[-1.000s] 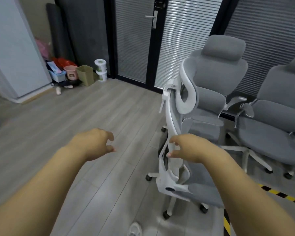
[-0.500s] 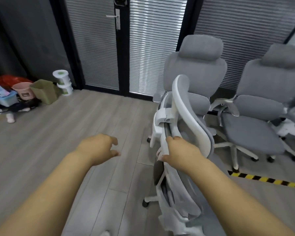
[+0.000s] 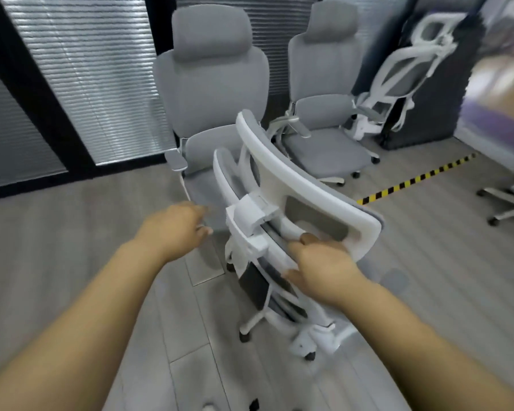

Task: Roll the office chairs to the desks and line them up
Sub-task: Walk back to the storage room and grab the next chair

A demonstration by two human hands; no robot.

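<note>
Office chair, white-framed, is held by its back. The right hand grips the white upright just below the headrest, with the fingers curled round it. The left hand hangs just left of that frame, fingers loosely curled, holding nothing and touching nothing.

Compared with half a second ago, the chair has swung round under the right hand. The headrest's rear face now shows broad rather than edge-on, and the left hand has closed toward the frame.

Beyond the hands, a grey chair and a second grey chair stand side by side before the blinds. Farther right, a mesh chair by a dark panel is newly in view. Striped floor tape runs before it.
</note>
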